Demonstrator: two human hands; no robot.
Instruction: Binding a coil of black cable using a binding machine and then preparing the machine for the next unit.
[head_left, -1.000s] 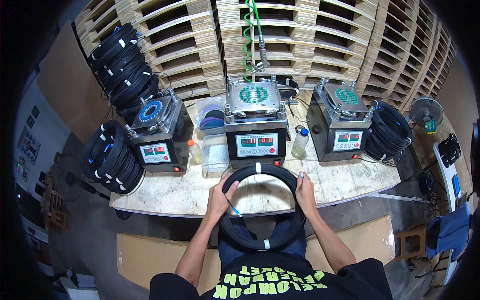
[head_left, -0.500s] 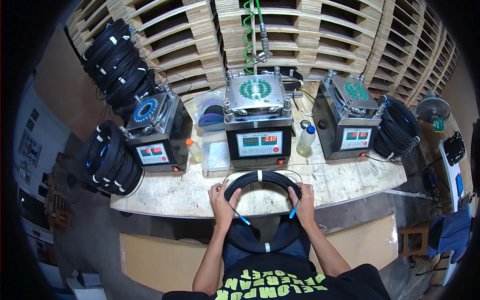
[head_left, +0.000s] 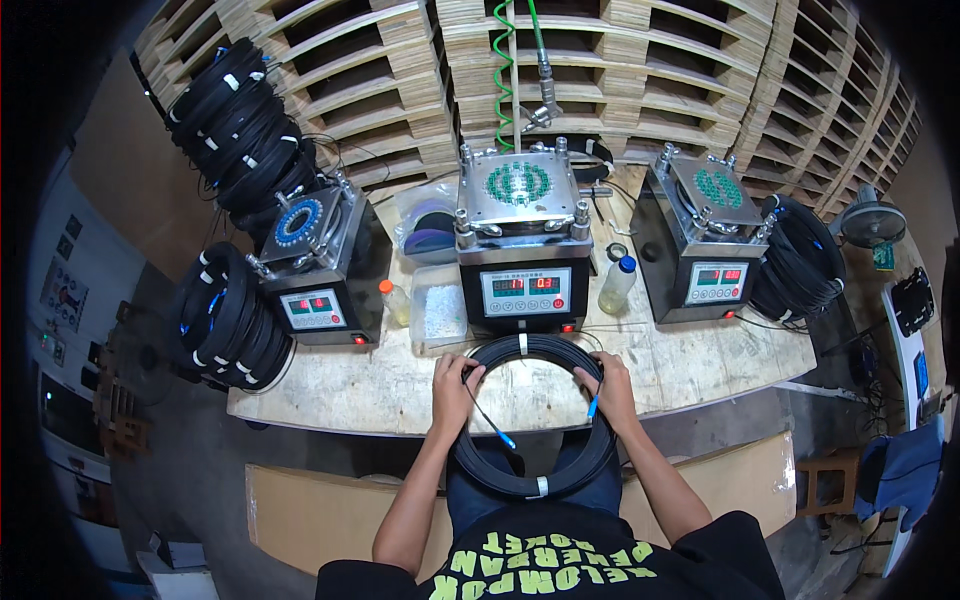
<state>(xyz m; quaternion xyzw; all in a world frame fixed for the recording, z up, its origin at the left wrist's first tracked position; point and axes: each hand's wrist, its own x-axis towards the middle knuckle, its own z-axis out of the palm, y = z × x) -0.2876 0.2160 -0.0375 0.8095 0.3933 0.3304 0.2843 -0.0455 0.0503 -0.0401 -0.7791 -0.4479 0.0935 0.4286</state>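
Note:
A coil of black cable (head_left: 512, 484), bound with white tape at its far and near sides, spans the table's front edge and my lap. My left hand (head_left: 452, 392) is closed on the coil's left side, thumb and fingers pinching the cable. Its blue-tipped connector (head_left: 507, 440) hangs from a short cable end inside the ring. On the opposite side, my right hand (head_left: 614, 392) grips the coil, fingers around the outside and thumb inside. A second blue connector (head_left: 592, 408) points down beside that thumb. The undersides of both hands are hidden.
Beyond the coil stand a middle polishing machine (head_left: 527, 312), a left machine (head_left: 318, 310) and a right machine (head_left: 712, 285). Between them are an orange-capped bottle (head_left: 396, 305), a plastic tub (head_left: 440, 315) and a blue-capped bottle (head_left: 618, 288). More cable coils (head_left: 235, 325) are stacked at left.
The whole view has shifted slightly. Both hands still hold the coil; the left-hand connector has swung toward the ring's middle, and the coil's far side sits a little nearer the middle machine.

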